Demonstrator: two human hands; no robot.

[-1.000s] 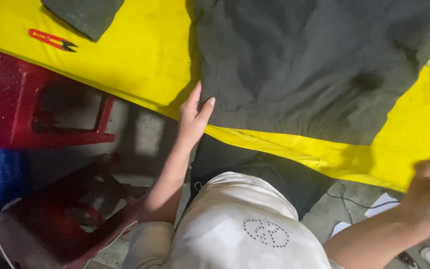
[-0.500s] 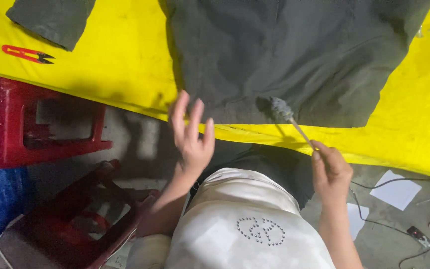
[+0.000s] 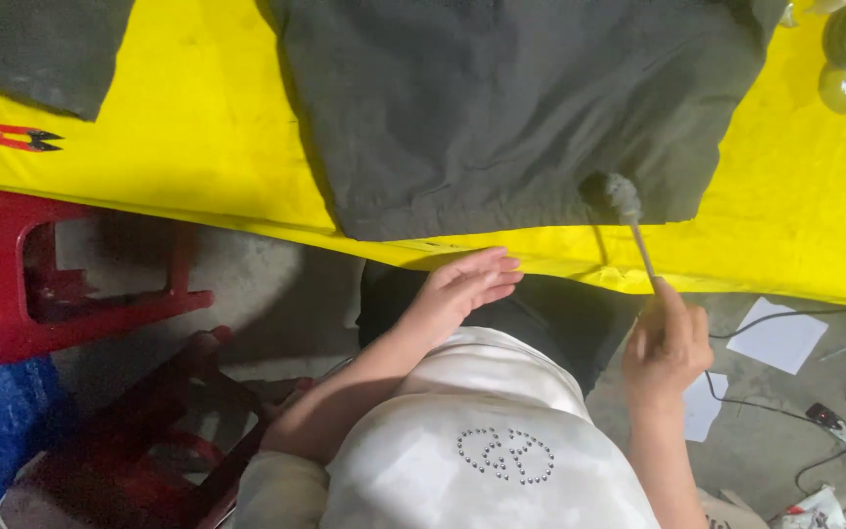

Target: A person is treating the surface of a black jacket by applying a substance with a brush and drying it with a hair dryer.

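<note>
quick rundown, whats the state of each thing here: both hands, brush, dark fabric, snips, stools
left hand: open, fingers together, at the table edge
right hand: closed on the brush handle
brush: tilted, head on the fabric
dark fabric: spread flat on the yellow table
red snips: lying on the table, untouched
red stools: under the table edge

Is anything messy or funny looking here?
Not on the table: the dark cloth lies flat on the yellow cover. The floor is messy, though, with loose papers and tangled cables lying beside the right hand, which holds a brush.
</note>
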